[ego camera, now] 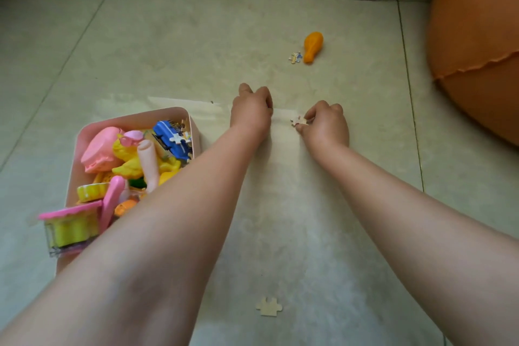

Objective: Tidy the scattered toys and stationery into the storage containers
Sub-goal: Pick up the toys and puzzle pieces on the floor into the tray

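**Cardboard jigsaw bits are the worst part of toy cleanup**

Cardboard lies dead flat on tile, so I'm picking these up one by one. My right hand (325,123) pinches a pale jigsaw piece (298,121) between thumb and fingertips, down at the floor. My left hand (251,114) sits just beside it, fingers curled under. I honestly can't tell if there's a piece in there or not.

What seems to work: catch an edge with a nail, tip the piece up, then pinch. The pink storage bin (193,126) is right by my left arm, already heaped. Still loose: another piece (269,306) near me, a printed one (295,57) by the orange toy drumstick (313,46) farther out.
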`<state>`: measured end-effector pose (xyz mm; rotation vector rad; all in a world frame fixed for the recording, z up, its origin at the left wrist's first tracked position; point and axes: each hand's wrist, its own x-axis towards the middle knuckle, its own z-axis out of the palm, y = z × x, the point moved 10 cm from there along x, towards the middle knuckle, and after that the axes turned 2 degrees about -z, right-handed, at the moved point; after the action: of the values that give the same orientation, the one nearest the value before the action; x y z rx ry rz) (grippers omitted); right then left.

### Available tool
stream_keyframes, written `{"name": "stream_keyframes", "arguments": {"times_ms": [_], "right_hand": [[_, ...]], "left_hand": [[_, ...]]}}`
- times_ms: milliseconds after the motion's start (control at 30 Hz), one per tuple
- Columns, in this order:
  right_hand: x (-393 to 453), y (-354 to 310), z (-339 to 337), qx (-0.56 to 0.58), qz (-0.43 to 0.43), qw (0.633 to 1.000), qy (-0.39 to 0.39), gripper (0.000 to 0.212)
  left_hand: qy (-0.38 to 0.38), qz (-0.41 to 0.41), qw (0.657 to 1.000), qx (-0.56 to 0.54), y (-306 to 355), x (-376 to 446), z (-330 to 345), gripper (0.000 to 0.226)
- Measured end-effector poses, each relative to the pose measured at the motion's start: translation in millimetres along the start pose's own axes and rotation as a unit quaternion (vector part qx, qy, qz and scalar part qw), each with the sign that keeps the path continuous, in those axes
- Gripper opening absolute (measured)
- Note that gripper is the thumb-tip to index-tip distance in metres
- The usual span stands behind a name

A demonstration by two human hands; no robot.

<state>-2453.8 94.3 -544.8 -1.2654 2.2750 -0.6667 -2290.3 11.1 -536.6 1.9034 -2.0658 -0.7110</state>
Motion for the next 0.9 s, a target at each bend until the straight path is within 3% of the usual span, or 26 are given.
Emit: {"name": "stream_keyframes", "arguments": {"times_ms": [133,300,533,634,734,900], "right_hand": [[-11.6,0.7,-0.8,0.018,0.007,0.999,-0.028,0.018],[-34.9,9.2,3.7,0.044,0.025,0.998,-0.041,0.021],[-53.2,1.0,0.2,0.118,0.051,0.991,-0.042,0.02],[-62.3,-28.9,1.1,0.156,0.014,0.986,-0.05,0.01],[-74.7,-72.8,10.1,0.208,-0.023,0.975,-0.071,0.005],[-104.9,-157.4,31.7,0.144,-0.131,0.974,-0.113,0.016]], "left_hand": [[-0.001,0.028,1.0,0.004,-4.9,-19.0,-4.7,0.011],[-0.037,-0.039,0.999,-0.01,-21.9,-42.3,-9.1,0.042],[-0.125,-0.071,0.989,0.04,-41.9,-91.5,-1.5,0.026],[-0.087,-0.041,0.995,-0.022,-31.2,-100.6,-39.4,0.018],[-0.001,-0.051,0.996,-0.078,-33.0,-99.4,-105.2,0.016],[0.092,-0.138,0.986,-0.02,-95.9,-105.1,-183.6,0.012]]}}
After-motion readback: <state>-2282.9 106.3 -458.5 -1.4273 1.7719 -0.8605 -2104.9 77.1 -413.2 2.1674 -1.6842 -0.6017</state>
